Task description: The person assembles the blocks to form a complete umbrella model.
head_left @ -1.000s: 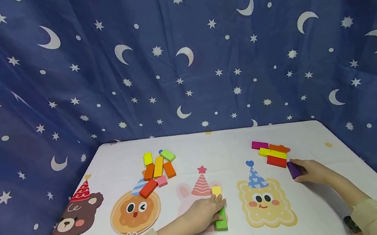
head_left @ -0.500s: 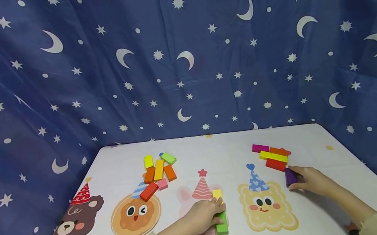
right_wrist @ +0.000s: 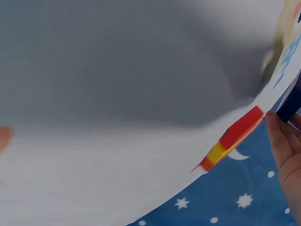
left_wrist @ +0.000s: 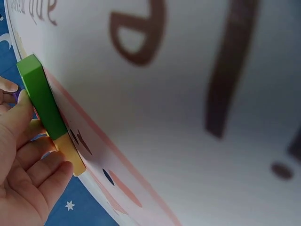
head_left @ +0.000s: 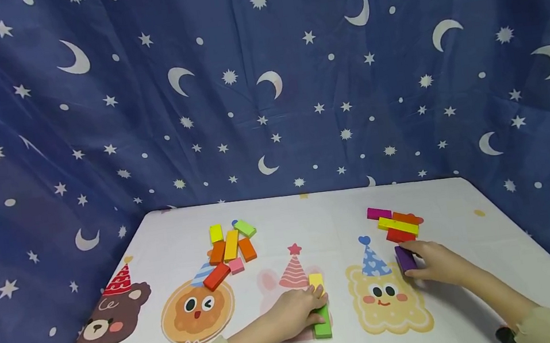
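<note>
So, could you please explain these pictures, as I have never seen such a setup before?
There is no machine here, only a person's two bare hands. The wide picture comes from a camera worn on the head; the two tilted close-ups come from cameras on the wrists. On the printed white surface lie a larger group of coloured blocks toward the left and a smaller group toward the right. The right hand holds a purple block. The left hand rests its fingers on green and yellow blocks lined up end to end.
</note>
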